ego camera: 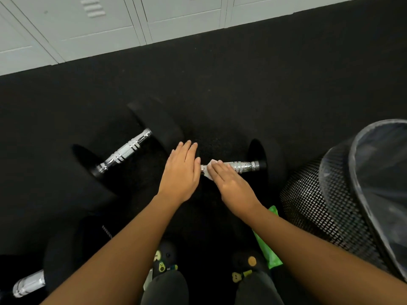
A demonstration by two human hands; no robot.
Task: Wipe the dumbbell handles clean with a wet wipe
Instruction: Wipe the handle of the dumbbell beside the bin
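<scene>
Dumbbell handle (pixel 242 167) lies on the black floor (pixel 242 84) before you; your right hand (pixel 233 186) presses a white wipe (pixel 208 171) around it, while your left hand (pixel 180 172) rests flat, fingers extended.

Black speckled rubber flooring (pixel 253 84) covers the room. Along its far edge stands a row of pale grey metal lockers (pixel 105 27), one with louvred vents near the top. At right, a black mesh wastebasket (pixel 312 205) with a plastic liner rests on the floor.
</scene>
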